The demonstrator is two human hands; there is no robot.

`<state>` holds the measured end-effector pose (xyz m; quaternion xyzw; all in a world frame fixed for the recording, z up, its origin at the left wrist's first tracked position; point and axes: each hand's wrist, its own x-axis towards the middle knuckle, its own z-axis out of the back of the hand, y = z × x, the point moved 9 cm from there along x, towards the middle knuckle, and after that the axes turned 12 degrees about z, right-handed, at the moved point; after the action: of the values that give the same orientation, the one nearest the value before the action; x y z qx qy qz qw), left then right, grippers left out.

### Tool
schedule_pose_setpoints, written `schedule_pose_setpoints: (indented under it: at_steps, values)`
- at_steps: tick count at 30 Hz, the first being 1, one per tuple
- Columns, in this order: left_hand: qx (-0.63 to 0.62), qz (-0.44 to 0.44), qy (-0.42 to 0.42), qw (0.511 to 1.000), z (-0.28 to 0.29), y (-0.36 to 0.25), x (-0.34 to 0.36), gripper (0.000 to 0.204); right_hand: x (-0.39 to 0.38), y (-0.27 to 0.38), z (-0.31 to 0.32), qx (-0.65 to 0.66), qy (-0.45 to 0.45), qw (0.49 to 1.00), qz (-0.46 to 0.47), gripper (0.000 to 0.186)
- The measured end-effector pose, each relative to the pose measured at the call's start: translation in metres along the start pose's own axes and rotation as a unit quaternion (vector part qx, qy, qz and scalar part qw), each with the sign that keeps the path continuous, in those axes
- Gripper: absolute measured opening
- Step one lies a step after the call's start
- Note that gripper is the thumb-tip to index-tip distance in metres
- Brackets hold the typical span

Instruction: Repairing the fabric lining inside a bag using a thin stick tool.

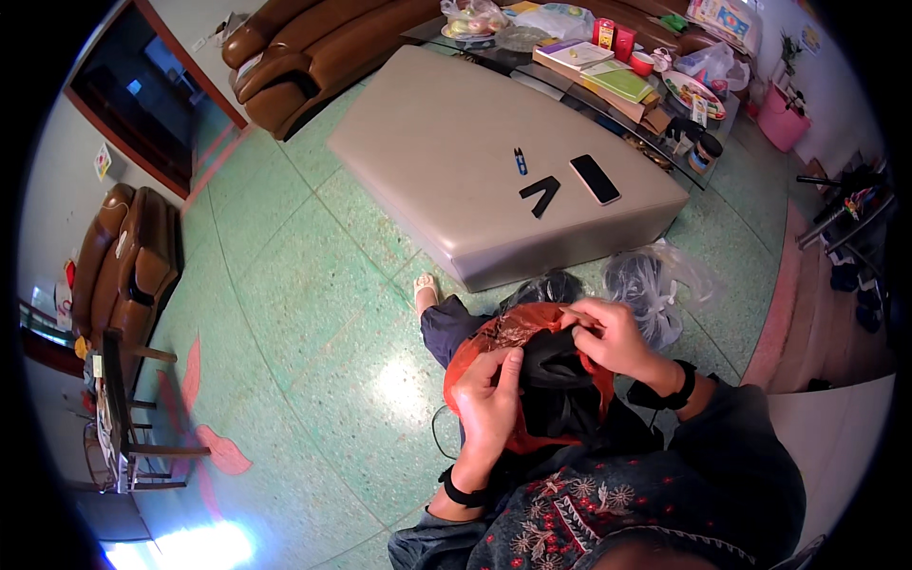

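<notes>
Both hands work in the lap: the left hand [491,399] clamps the rim of the red bag [475,353] to keep its mouth spread while the right hand [613,334] pinches the black cloth [560,380] inside it, just before the grey ottoman [446,142].

A translucent orange-red plastic bag [480,356] holds plain black fabric [556,385]. Each wrist wears a black band [465,492]. The person's dark grey top [655,503] carries red and pale floral embroidery. The speckled green terrazzo floor [313,313] has pink lines. A plain beige-grey padded ottoman [446,161] bears a black phone [595,180] and a small blue clipper [521,161]. Glossy brown leather sofas [304,47] stand behind.
</notes>
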<state>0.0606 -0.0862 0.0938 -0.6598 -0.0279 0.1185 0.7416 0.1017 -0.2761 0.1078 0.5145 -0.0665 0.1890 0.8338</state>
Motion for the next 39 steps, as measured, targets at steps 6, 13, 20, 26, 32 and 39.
schedule_pose_setpoints:
  at_steps: [6, 13, 20, 26, 32, 39]
  values:
    - [-0.006, 0.030, 0.040, 0.999, -0.010, 0.005, 0.002, 0.013, 0.012, 0.053, -0.015, -0.057, 0.047, 0.966, 0.250, 0.013]
    - [-0.116, 0.118, 0.027, 0.986, 0.007, 0.020, 0.002, 0.014, 0.007, 0.039, -0.010, 0.000, 0.023, 0.991, 0.131, 0.016]
    - [-0.085, 0.149, 0.221, 0.960, 0.005, 0.018, 0.009, 0.018, -0.003, 0.082, -0.010, -0.054, 0.119, 0.911, 0.391, 0.028]
    - [0.011, 0.129, 0.306, 0.943, -0.006, 0.011, 0.000, 0.019, -0.021, 0.097, -0.024, -0.134, 0.215, 0.834, 0.491, 0.024]
    - [-0.002, 0.051, 0.304, 0.951, -0.010, 0.007, 0.001, 0.019, -0.028, 0.100, -0.018, -0.153, 0.168, 0.819, 0.528, 0.022]
    - [0.086, -0.064, 0.270, 0.957, -0.008, -0.023, -0.001, 0.015, -0.037, 0.106, -0.013, -0.169, 0.134, 0.797, 0.564, 0.017]
